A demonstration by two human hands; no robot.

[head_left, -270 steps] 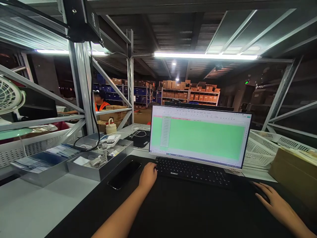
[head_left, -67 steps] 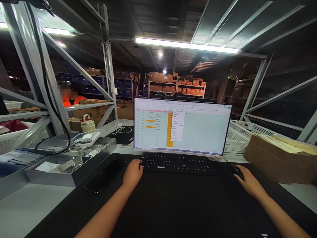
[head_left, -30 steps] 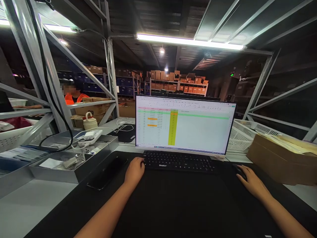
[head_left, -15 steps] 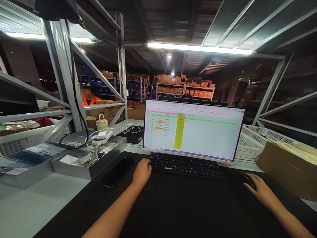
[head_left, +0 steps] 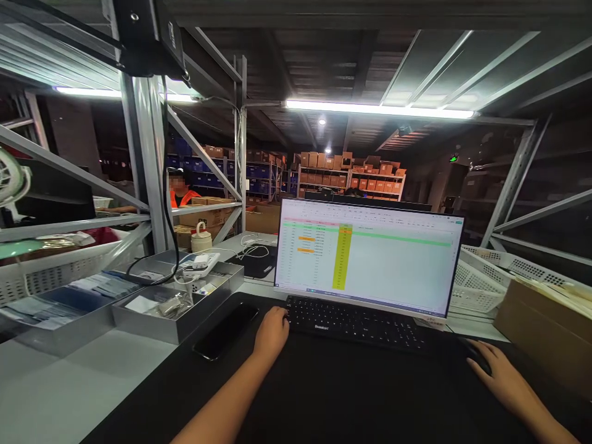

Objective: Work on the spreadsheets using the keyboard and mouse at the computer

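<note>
My left hand (head_left: 272, 333) rests at the left end of the black keyboard (head_left: 351, 322), its fingers on the keys there and nothing held; the fingertips are partly hidden. On the right, my right hand (head_left: 498, 370) lies curved over a black computer mouse (head_left: 479, 356) on the dark desk mat (head_left: 351, 394). Behind the keyboard stands a monitor (head_left: 393, 265) showing a spreadsheet with a yellow column, a green row and a few orange cells. Left of my left hand, a black phone (head_left: 226, 330) lies flat on the mat.
Grey trays (head_left: 152, 314) hold papers, small bags and a white device with cables. A cardboard box (head_left: 546, 333) and white perforated baskets (head_left: 478, 287) stand at the right. Metal rack posts (head_left: 150, 154) frame the desk. A person in an orange vest (head_left: 185, 196) is beyond the rack.
My view has tilted up and turned slightly left, so everything sits lower and further right. Both hands keep their places at the keyboard and mouse, and the screen looks the same.
</note>
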